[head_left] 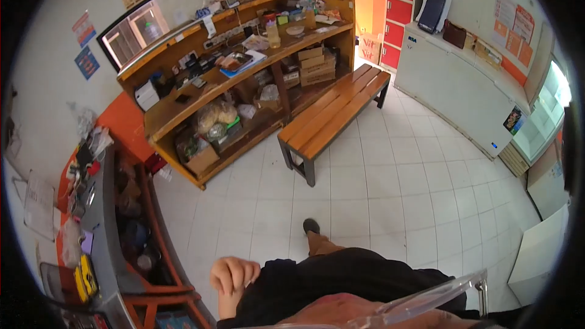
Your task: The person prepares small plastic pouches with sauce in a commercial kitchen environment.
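Observation:
My left hand (234, 274) is raised in front of my black shirt (353, 274), at the bottom of the view. Its fingers are curled into a loose fist, and nothing shows in it. It touches no furniture. My right hand is out of view. Below me one dark shoe (311, 226) stands on the white tiled floor (365, 207). Clear-framed glasses (432, 298) cross the lower right edge.
A wooden bench (335, 113) stands ahead, beside a wooden counter (250, 73) loaded with papers, boxes and bags. White chest freezers (457, 85) line the right wall. At left is a cluttered grey-topped desk (103, 207). Red lockers (399, 6) stand at the back.

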A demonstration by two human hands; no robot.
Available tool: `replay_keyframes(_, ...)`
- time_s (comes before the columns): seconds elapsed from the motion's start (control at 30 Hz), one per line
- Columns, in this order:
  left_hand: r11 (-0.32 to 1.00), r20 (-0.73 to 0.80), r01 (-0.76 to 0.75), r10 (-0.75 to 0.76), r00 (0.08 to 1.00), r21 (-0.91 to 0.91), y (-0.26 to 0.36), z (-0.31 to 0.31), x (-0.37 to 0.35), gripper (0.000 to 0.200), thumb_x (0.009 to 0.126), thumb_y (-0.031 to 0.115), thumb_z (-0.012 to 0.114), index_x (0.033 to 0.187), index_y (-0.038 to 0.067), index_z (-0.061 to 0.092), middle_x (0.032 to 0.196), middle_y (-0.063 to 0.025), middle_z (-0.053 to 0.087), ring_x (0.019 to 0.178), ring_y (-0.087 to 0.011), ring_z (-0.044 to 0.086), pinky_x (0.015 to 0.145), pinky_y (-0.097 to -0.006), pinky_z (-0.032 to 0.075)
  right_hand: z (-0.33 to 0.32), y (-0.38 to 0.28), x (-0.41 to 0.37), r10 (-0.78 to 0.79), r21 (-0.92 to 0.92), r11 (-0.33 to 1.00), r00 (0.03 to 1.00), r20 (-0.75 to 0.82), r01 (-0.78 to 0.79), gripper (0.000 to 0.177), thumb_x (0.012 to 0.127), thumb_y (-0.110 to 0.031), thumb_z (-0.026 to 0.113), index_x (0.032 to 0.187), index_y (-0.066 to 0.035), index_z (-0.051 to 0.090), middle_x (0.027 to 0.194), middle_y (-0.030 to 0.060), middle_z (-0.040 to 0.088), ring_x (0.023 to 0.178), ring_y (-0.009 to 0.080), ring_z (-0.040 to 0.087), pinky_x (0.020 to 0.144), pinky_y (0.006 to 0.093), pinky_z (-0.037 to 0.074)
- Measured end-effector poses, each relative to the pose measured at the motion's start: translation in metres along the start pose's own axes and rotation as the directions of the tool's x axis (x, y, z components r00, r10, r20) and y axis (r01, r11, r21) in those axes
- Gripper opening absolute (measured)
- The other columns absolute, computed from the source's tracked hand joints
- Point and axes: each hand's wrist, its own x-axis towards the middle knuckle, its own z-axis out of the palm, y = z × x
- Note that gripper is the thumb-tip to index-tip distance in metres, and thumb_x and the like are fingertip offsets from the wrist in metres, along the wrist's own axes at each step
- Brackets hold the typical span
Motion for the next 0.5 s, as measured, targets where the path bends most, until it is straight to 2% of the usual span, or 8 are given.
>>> replay_keyframes(0.1,0.995,-0.577,0.086,-0.042,0.816,0.049,-0.007,-0.105,-0.012,0.018,0.084,0.021,0.053,0.071,0.009,0.055,0.069,-0.0015,0.048,0.062,-0.0148,0.044,0.063,-0.0302,0.034,-0.015,-0.089,0.072,-0.093,-0.012,0.996,0.992,-0.086,0.092,0.044,0.081,-0.045,0.052,0.081,-0.003,0.064,0.074,0.0169,0.062,0.077,0.0338,0.061,0.071,0.0429,0.047)
replay_keyframes(0.2,0.889,-0.989,0.44,-0.149,0.016,-0.127,-0.022,-0.208,-0.028,0.008,0.084,0.017,0.054,0.079,0.011,0.052,0.068,0.0009,0.048,0.065,-0.0123,0.046,0.063,-0.0249,0.035,-0.017,-0.193,0.157,-0.2,-0.076,0.979,0.97,-0.135,0.191,0.057,0.081,-0.055,0.044,0.079,-0.002,0.064,0.076,0.0165,0.063,0.08,0.0331,0.06,0.072,0.0421,0.047)
replay_keyframes(0.27,0.756,-0.961,0.602,-0.135,-0.241,-0.257,-0.02,-0.261,-0.068,0.006,0.084,0.016,0.054,0.081,0.012,0.052,0.068,0.0029,0.048,0.064,-0.0101,0.046,0.063,-0.0233,0.035,-0.094,-0.323,0.241,-0.287,-0.131,0.947,0.956,0.054,0.292,0.068,0.082,-0.062,0.035,0.075,0.0,0.062,0.077,0.0194,0.062,0.079,0.0358,0.059,0.073,0.0439,0.046)
replay_keyframes(0.3,0.76,-0.956,0.591,-0.141,-0.258,-0.271,-0.014,-0.274,-0.075,0.006,0.084,0.016,0.054,0.081,0.012,0.052,0.068,0.0029,0.048,0.064,-0.0101,0.046,0.063,-0.0233,0.035,-0.158,-0.402,0.218,-0.442,-0.137,0.886,0.896,0.039,0.443,0.068,0.086,-0.058,0.032,0.08,0.004,0.062,0.09,0.0242,0.061,0.09,0.0395,0.056,0.082,0.0458,0.042)
replay_keyframes(0.37,0.862,-0.94,0.431,-0.134,-0.314,-0.267,-0.004,-0.305,-0.089,0.008,0.084,0.018,0.055,0.079,0.013,0.051,0.068,0.0034,0.048,0.063,-0.0091,0.045,0.062,-0.024,0.035,-0.186,-0.506,0.274,-0.544,0.081,0.809,0.793,-0.275,0.582,0.061,0.084,-0.054,0.041,0.072,0.002,0.061,0.076,0.0236,0.06,0.076,0.0392,0.057,0.07,0.0459,0.044)
replay_keyframes(0.4,0.866,-0.937,0.418,-0.141,-0.32,-0.273,0.003,-0.324,-0.102,0.008,0.084,0.018,0.055,0.079,0.013,0.051,0.068,0.0034,0.048,0.063,-0.0091,0.045,0.062,-0.024,0.035,-0.229,-0.567,0.269,-0.533,0.163,0.824,0.84,-0.103,0.543,0.065,0.085,-0.057,0.038,0.084,0.005,0.06,0.082,0.025,0.06,0.083,0.0368,0.058,0.075,0.0416,0.043)
replay_keyframes(0.43,0.872,-0.909,0.395,-0.118,-0.4,-0.288,0.011,-0.343,-0.119,0.012,0.083,0.02,0.055,0.075,0.013,0.05,0.066,0.0032,0.047,0.062,-0.0093,0.044,0.06,-0.0247,0.035,-0.244,-0.615,0.266,-0.675,0.306,0.546,0.626,-0.391,0.78,0.062,0.086,-0.055,0.039,0.086,0.004,0.061,0.079,0.0247,0.06,0.08,0.0359,0.059,0.073,0.0387,0.044)
replay_keyframes(0.5,0.879,-0.869,0.366,-0.1,-0.485,-0.306,0.02,-0.384,-0.141,0.017,0.083,0.021,0.056,0.07,0.014,0.048,0.064,0.0029,0.047,0.061,-0.0095,0.044,0.058,-0.0254,0.035,-0.279,-0.698,0.284,-0.636,0.375,0.606,0.71,-0.302,0.702,0.053,0.087,-0.049,0.044,0.085,0.0,0.064,0.078,0.0159,0.065,0.076,0.0259,0.062,0.068,0.036,0.046)
